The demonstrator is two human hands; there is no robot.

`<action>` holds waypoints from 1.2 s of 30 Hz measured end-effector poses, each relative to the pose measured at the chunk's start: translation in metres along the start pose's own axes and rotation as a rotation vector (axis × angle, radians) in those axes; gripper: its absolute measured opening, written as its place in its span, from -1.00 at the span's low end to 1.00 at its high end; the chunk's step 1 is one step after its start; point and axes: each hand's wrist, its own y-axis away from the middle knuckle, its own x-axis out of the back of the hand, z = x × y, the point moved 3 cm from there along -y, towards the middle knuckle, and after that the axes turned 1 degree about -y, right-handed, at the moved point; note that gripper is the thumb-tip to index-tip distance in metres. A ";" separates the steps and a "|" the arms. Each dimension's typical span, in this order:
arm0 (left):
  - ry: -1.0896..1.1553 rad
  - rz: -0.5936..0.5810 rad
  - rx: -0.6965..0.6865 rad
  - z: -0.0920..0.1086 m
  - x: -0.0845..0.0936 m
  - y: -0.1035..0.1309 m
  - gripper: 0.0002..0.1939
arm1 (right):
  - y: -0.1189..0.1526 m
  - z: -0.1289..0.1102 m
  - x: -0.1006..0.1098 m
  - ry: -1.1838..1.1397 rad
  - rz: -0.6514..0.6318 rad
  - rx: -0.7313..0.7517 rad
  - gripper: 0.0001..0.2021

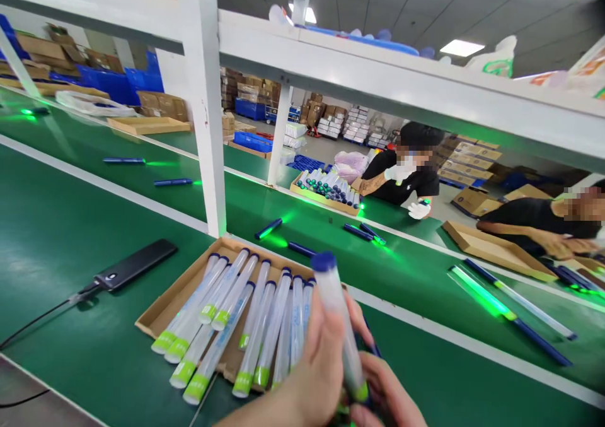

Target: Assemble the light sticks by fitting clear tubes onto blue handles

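Note:
A clear plastic tube [347,332] with a dark blue cap and a lime-green band at its lower end stands tilted in front of me. My left hand [316,370] is closed around it, a little blurred. Close to the tube's lower end, my right hand [392,392] has its fingers curled in. Something dark blue [375,346] shows between the hands, mostly hidden, with a green glow low down. Just left of my hands, a shallow cardboard tray [155,298] bears several similar capped tubes [231,304], some overhanging its front edge.
A black power bank [137,264] with a cable lies left. Dark blue light sticks [172,182], several glowing green, lie along the green belt [321,222]. A white post [203,111] rises behind the tray. Across the belt sit two people, one with white gloves [419,209], near cardboard trays [496,250].

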 end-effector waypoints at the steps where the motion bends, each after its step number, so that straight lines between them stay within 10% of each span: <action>1: -0.073 0.102 0.033 0.000 0.019 -0.006 -0.49 | -0.022 -0.005 0.002 0.107 -0.040 0.003 -0.45; 6: -1.170 -0.069 0.579 -0.016 0.093 -0.010 -0.61 | -0.165 0.000 0.067 0.477 0.185 -0.032 -0.58; 9: -1.283 -0.168 0.776 -0.026 0.110 0.003 -0.68 | -0.225 0.022 0.081 0.581 0.212 -0.094 -0.65; 18: -1.241 -0.306 0.797 -0.033 0.108 0.012 -0.41 | -0.290 0.042 -0.009 0.514 -0.126 -0.055 -0.71; 25: -1.101 -0.179 0.712 -0.051 0.115 0.013 -0.40 | -0.203 0.004 0.029 0.094 -0.134 -0.026 -0.67; 31: -1.031 -0.328 0.716 -0.065 0.112 0.016 -0.25 | -0.084 -0.031 0.010 -0.399 -0.184 -0.149 -0.55; 36: -0.626 0.204 0.475 -0.034 0.117 -0.001 -0.35 | -0.024 -0.047 -0.016 -0.679 -0.122 -0.250 -0.57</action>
